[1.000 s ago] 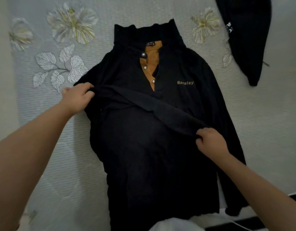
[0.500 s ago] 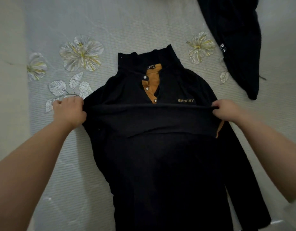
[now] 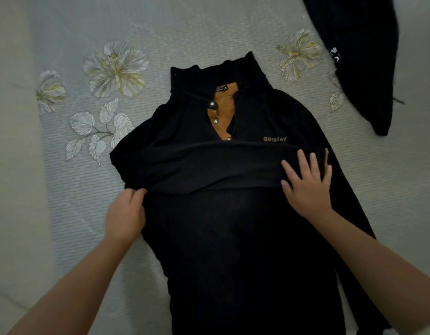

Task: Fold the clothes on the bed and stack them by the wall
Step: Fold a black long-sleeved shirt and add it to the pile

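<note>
A black long-sleeved shirt [image 3: 233,238] with an orange placket and a "Barsley" logo lies face up on the bed, collar away from me. One sleeve [image 3: 209,165] is folded straight across its chest. My left hand [image 3: 125,213] pinches the shirt's left edge just under the folded sleeve. My right hand [image 3: 308,184] lies flat with spread fingers on the sleeve's cuff end at the right side of the chest.
The bed sheet [image 3: 64,213] is pale grey with flower and leaf prints. A second black garment [image 3: 361,56] lies at the upper right, apart from the shirt. Bare sheet stretches to the left and far side.
Both hands let go of the stretched sleeve. The left hand moved down to the shirt's side edge, and the right hand opened flat onto the cuff end.
</note>
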